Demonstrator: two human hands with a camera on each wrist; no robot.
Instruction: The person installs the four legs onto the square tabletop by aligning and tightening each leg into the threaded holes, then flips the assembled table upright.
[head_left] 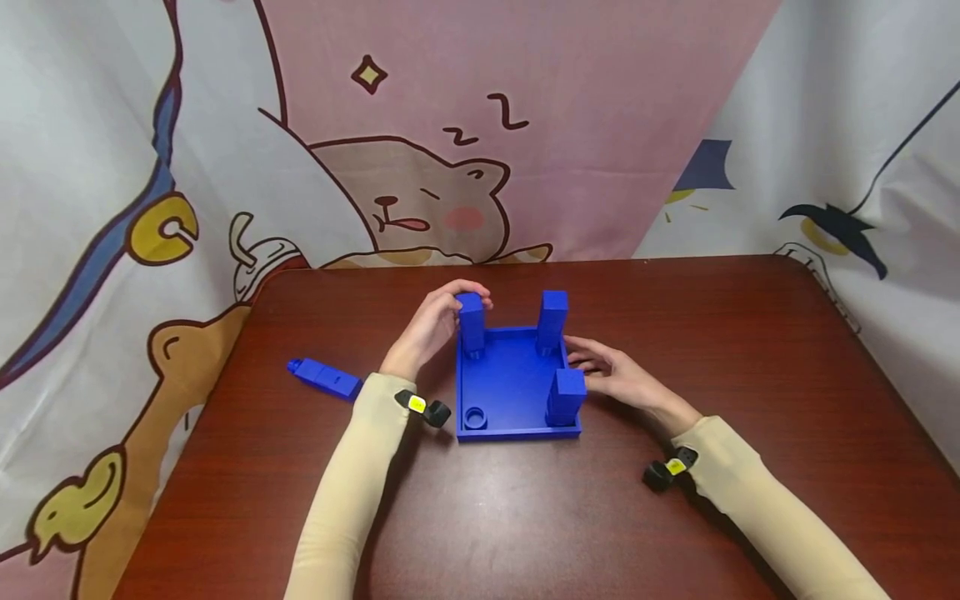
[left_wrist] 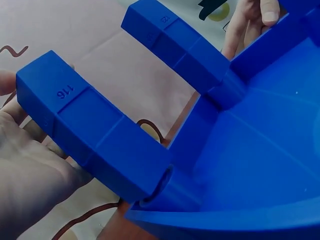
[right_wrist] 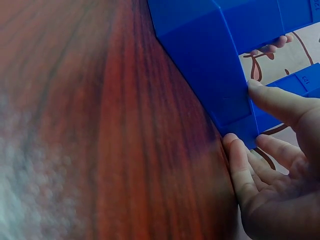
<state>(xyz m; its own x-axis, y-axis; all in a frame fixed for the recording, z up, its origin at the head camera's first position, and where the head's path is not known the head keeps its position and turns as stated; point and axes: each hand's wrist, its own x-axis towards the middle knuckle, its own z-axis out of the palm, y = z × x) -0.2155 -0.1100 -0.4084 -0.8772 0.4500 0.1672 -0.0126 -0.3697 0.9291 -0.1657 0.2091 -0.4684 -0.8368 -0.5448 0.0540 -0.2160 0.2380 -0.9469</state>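
Observation:
A square blue tray (head_left: 517,387) with a low rim lies on the table. My left hand (head_left: 435,325) holds the upper part of the blue post (head_left: 472,321) at the tray's back left corner, fingers reaching behind it. In the left wrist view that post (left_wrist: 90,130), marked 116, stands over a round socket (left_wrist: 180,192), with a dark gap at its base. My right hand (head_left: 622,379) grips the tray's right wall, thumb (right_wrist: 280,102) at the rim and fingertips low on the outside. Other blue posts stand at the back right (head_left: 552,321) and front right (head_left: 566,396) corners.
At the tray's front left corner is a round blue socket (head_left: 476,410) without a post. A loose blue post (head_left: 326,377) with a knobbed end lies on the brown table (head_left: 712,333) near my left forearm. Behind the table hangs a printed cloth (head_left: 585,125).

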